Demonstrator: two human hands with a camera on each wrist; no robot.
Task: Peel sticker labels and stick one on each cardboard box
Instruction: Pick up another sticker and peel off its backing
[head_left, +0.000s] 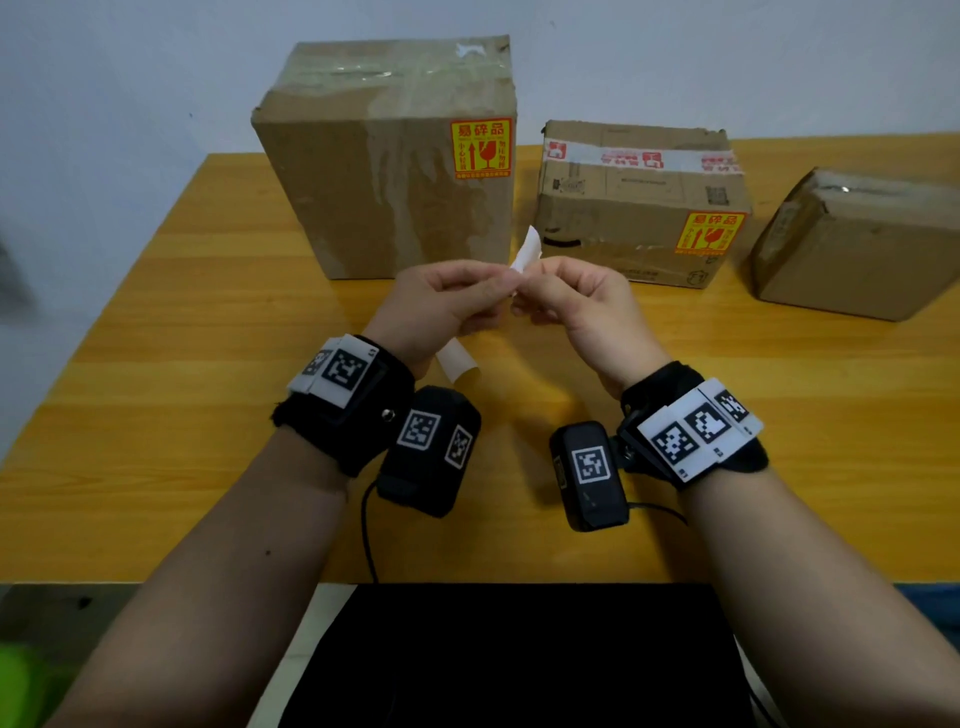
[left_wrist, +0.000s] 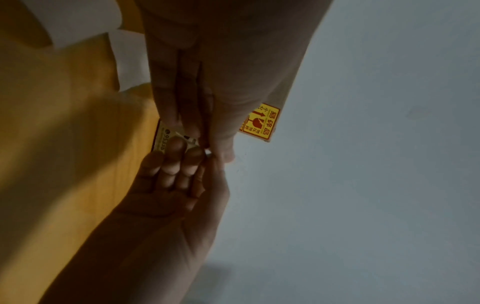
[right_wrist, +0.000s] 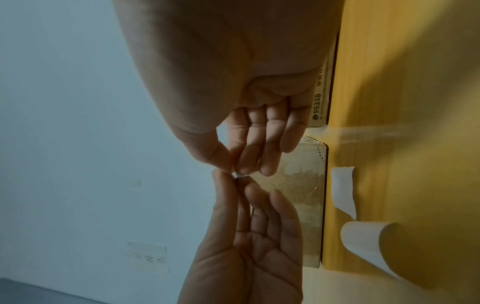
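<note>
Both forearms over the bench's (head_left: 156, 322) near edge, left hand (head_left: 431, 301) and right hand (head_left: 576, 301) together pinching a white sticker strip (head_left: 525, 250), three cardboard boxes (head_left: 395, 166) along the far edge.

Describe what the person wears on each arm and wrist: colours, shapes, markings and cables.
Both forearms are bare, with no sleeves. Each wrist carries a black fabric band: the left band, the right band. White plates with black square code patterns sit on both. A black boxy camera hangs under each wrist, left and right, each trailing a thin black cable.
</note>
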